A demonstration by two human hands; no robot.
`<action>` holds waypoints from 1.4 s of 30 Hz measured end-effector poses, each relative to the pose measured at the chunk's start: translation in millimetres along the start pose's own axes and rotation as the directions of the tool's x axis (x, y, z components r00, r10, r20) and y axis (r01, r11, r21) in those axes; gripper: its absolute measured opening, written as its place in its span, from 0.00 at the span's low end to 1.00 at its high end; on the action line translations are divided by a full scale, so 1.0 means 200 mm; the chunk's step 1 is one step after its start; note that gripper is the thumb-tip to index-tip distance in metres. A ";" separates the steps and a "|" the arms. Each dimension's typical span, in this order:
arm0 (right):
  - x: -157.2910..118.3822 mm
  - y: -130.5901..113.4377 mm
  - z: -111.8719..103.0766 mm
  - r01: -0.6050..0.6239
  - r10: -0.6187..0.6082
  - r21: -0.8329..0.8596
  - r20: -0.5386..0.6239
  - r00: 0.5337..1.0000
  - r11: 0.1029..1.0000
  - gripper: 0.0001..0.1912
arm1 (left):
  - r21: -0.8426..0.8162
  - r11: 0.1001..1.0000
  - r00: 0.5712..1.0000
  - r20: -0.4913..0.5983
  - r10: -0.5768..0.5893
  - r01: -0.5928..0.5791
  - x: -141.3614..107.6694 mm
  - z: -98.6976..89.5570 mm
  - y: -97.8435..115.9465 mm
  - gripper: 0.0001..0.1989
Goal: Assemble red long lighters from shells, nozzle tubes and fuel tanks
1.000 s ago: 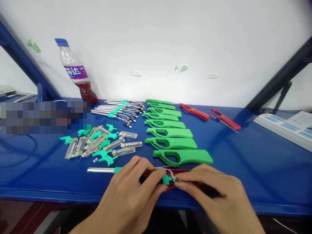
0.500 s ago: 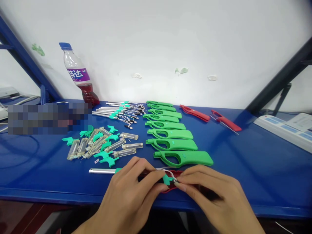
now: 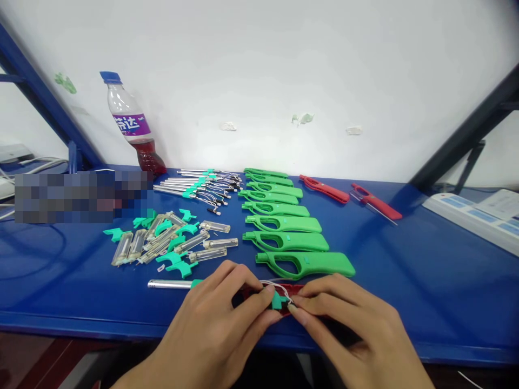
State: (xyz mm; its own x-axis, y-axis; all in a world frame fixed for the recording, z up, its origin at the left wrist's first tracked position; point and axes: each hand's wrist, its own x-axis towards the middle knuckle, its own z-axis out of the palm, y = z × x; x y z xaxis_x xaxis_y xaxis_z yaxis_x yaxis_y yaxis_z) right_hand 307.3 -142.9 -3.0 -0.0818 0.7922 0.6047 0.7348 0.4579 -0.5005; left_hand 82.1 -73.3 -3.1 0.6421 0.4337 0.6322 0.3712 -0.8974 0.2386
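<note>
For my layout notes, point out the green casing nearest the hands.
The frontmost green casing, at the row's near end: it lies just beyond the right hand, while the other green casings lie farther back.

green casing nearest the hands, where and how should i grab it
I'd pinch the green casing across the long edges of its broad, solid right end, coming from the right. It lies flat, that end juts out past the next casing, and the left end is only an open loop and narrow tip.
</note>
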 end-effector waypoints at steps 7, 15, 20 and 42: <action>-0.01 0.01 -0.01 -0.047 0.048 0.015 -0.071 0.996 0.999 0.07 | -0.012 0.999 0.999 0.039 -0.038 0.039 0.00 -0.10 -0.02 0.13; -0.04 0.05 -0.01 -0.072 0.072 -0.012 0.000 0.997 0.997 0.06 | 0.152 0.988 0.983 0.175 -0.058 0.032 -0.01 -0.21 -0.12 0.09; -0.05 0.05 -0.01 -0.100 0.100 -0.008 0.004 0.995 0.995 0.06 | 0.131 0.989 0.959 0.261 -0.106 0.074 0.00 -0.23 -0.14 0.15; -0.04 0.06 0.00 -0.112 0.111 0.020 0.048 0.993 0.993 0.03 | 0.136 0.988 0.944 0.309 -0.114 0.075 0.02 -0.21 -0.15 0.28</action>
State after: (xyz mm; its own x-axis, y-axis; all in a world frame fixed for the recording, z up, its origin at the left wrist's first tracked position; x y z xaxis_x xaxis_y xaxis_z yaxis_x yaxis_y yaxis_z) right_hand 317.3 -143.7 -12.9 -0.0316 0.8566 0.5151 0.7257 0.3740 -0.5774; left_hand 44.8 -47.9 23.1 0.7713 0.5367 0.3422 0.5057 -0.8432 0.1827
